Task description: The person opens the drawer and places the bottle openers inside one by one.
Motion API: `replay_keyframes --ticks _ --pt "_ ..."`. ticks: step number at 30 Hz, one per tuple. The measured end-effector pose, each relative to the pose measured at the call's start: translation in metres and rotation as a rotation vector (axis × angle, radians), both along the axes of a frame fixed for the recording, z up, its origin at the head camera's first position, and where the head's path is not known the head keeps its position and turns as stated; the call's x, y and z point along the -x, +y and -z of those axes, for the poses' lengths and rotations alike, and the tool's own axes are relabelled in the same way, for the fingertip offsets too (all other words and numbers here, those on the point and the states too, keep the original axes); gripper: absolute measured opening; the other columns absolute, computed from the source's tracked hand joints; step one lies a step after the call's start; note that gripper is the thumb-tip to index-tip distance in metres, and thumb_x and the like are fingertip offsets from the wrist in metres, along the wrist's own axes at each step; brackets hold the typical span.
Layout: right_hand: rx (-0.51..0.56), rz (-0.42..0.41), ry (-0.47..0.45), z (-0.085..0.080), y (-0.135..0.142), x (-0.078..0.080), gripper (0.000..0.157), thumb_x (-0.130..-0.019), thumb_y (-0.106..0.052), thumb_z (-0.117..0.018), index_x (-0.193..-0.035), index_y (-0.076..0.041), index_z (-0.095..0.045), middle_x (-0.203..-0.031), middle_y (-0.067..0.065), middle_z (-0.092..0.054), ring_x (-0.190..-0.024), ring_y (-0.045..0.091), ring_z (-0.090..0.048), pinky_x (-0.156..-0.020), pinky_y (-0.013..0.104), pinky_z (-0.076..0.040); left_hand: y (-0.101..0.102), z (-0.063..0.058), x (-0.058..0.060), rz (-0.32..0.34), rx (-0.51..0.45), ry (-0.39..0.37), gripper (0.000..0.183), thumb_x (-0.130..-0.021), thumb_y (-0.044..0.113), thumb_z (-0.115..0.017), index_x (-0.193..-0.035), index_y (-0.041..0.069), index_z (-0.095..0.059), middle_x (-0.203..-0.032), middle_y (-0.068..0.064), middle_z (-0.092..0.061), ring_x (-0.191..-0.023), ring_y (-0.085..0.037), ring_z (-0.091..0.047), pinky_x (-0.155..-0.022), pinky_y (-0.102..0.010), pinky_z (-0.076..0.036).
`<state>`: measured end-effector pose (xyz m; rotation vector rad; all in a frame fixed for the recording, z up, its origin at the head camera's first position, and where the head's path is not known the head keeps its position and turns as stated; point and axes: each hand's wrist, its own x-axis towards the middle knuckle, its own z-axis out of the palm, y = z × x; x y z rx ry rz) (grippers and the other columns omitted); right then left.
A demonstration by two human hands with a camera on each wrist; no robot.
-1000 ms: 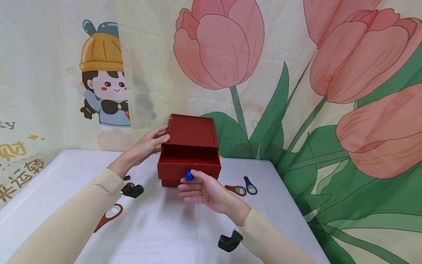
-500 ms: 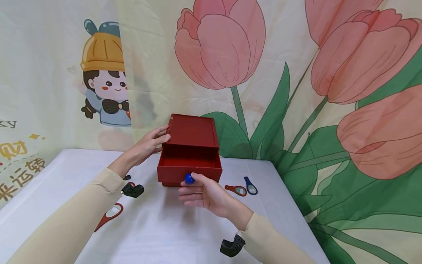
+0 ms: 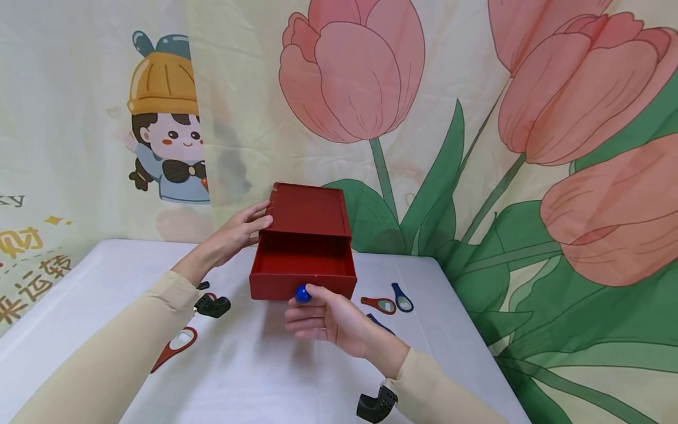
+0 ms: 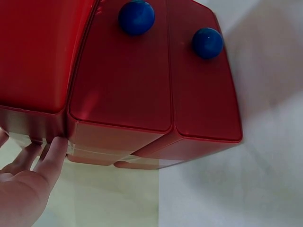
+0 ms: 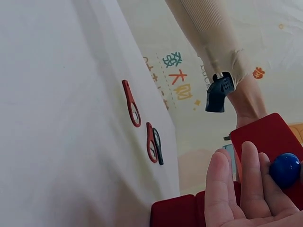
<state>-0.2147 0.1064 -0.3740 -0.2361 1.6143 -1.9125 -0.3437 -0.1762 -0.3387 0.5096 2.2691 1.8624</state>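
Observation:
A red box of drawers [image 3: 309, 209] stands on the white-covered table, its top drawer [image 3: 275, 286] pulled out toward me. What shows of the drawer's inside is bare red. My right hand [image 3: 333, 321] pinches the drawer's round blue knob [image 3: 302, 294] between thumb and index finger, the other fingers extended below it. My left hand [image 3: 230, 238] rests on the box's left side, thumb at the front upper edge. In the left wrist view its fingertips touch that side, and two lower drawer fronts [image 4: 123, 90] with blue knobs show; the head view hides these.
Right of the box lie a red teardrop-shaped piece with a round pane [image 3: 379, 305] and a similar blue one [image 3: 402, 298]; another blue one [image 3: 378, 323] is partly behind my right hand. A larger red one [image 3: 175, 348] lies near my left forearm. A tulip-printed cloth [image 3: 352, 82] hangs behind.
The top drawer has slid further out toward me and covers more of the box front, my right hand moving with its knob. My left hand has stayed in place.

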Motion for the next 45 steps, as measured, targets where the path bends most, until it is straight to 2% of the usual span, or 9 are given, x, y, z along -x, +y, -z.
replay_keyframes --ticks 7,13,22,29,35,40,45 --pt "0.004 -0.002 0.003 0.002 0.001 -0.002 0.058 -0.105 -0.049 -0.059 -0.137 -0.001 -0.065 -0.129 0.016 -0.075 -0.119 0.033 -0.073 -0.102 0.039 -0.059 0.0 0.001 0.001 0.004 -0.003 0.0 0.078 -0.11 0.035 -0.053 -0.173 0.017 -0.009 -0.176 -0.019 -0.015 -0.159 -0.044 -0.024 -0.125 -0.066 -0.026" --pt "0.014 -0.034 -0.007 0.003 0.004 -0.001 0.063 -0.106 -0.052 -0.057 -0.141 0.0 -0.063 -0.13 0.016 -0.074 -0.121 0.033 -0.073 -0.102 0.039 -0.059 0.001 0.001 0.002 0.007 -0.006 -0.002 0.078 -0.11 0.035 -0.053 -0.173 0.017 -0.009 -0.176 -0.019 -0.015 -0.159 -0.044 -0.023 -0.125 -0.066 -0.027" --pt "-0.038 -0.033 -0.024 0.008 0.025 -0.002 0.07 -0.107 -0.054 -0.052 -0.147 0.003 -0.055 -0.14 0.021 -0.068 -0.125 0.034 -0.07 -0.104 0.04 -0.058 0.003 -0.001 0.001 0.012 -0.007 -0.005 0.08 -0.11 0.036 -0.054 -0.173 0.017 -0.008 -0.176 -0.018 -0.015 -0.16 -0.043 -0.022 -0.125 -0.067 -0.025" --pt "-0.065 -0.013 -0.013 0.011 0.055 -0.002 0.072 -0.106 -0.055 -0.053 -0.149 0.002 -0.056 -0.14 0.018 -0.068 -0.128 0.037 -0.068 -0.108 0.044 -0.055 0.003 -0.001 0.001 0.019 -0.005 0.0 0.081 -0.11 0.036 -0.055 -0.173 0.018 -0.008 -0.177 -0.017 -0.014 -0.16 -0.043 -0.022 -0.125 -0.067 -0.026" --pt "-0.109 0.007 0.015 0.015 0.094 0.0 0.069 -0.109 -0.052 -0.049 -0.148 0.004 -0.055 -0.139 0.018 -0.069 -0.126 0.036 -0.069 -0.106 0.045 -0.057 0.002 -0.001 0.001 0.021 -0.003 -0.002 0.081 -0.11 0.037 -0.054 -0.173 0.018 -0.007 -0.177 -0.018 -0.014 -0.16 -0.043 -0.021 -0.125 -0.067 -0.026" --pt "-0.243 0.075 0.074 0.017 0.129 0.013 0.07 -0.11 -0.054 -0.048 -0.15 0.003 -0.052 -0.143 0.02 -0.066 -0.132 0.042 -0.064 -0.107 0.046 -0.056 0.0 -0.001 0.0 0.007 0.004 -0.002 0.081 -0.11 0.038 -0.054 -0.173 0.017 -0.007 -0.177 -0.018 -0.012 -0.16 -0.044 -0.021 -0.126 -0.066 -0.024" --pt "-0.35 0.187 0.127 0.019 0.165 0.033 0.069 -0.11 -0.052 -0.048 -0.151 0.004 -0.049 -0.146 0.022 -0.063 -0.134 0.042 -0.062 -0.107 0.048 -0.056 -0.001 -0.001 -0.001 0.01 0.0 -0.001 0.081 -0.11 0.038 -0.055 -0.173 0.018 -0.007 -0.177 -0.018 -0.012 -0.16 -0.043 -0.021 -0.126 -0.066 -0.025"
